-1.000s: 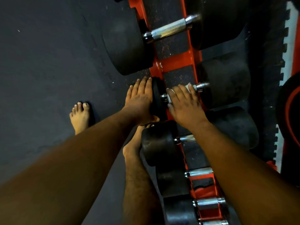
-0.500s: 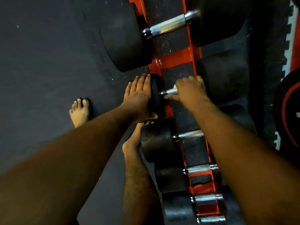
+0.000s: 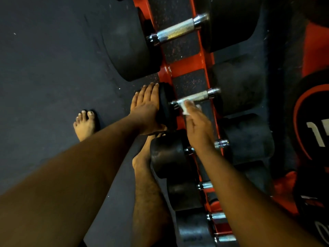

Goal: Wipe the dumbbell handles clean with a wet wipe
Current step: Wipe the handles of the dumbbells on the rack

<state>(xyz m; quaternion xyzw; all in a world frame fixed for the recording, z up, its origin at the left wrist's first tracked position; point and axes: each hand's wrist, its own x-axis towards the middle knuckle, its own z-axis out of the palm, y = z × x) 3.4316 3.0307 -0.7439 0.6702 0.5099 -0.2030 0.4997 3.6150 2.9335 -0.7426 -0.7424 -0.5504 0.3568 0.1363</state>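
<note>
Mid-wipe on the small dumbbell's handle [image 3: 194, 97], which sits across the orange rack [image 3: 185, 64], just below the rack's crossbar. The right hand [image 3: 197, 125] has the white wet wipe [image 3: 185, 108] pressed against the handle's near end, right beside the left-side weight head [image 3: 166, 106]. I can't really tell if the fingers [image 3: 191, 106] are pinching the wipe or just lying flat on it; they look fairly straight. The left hand [image 3: 146, 107] is laid flat on the outer face of that head, fingers straight, steadying it I'd guess.

Next move probably calls for dragging the wipe along toward the far collar, and getting around the underside too.

The handle looks like knurled chrome, shiny, with flared collars. The bigger dumbbell's handle [image 3: 175, 31] further up the rack looks untouched.
</note>
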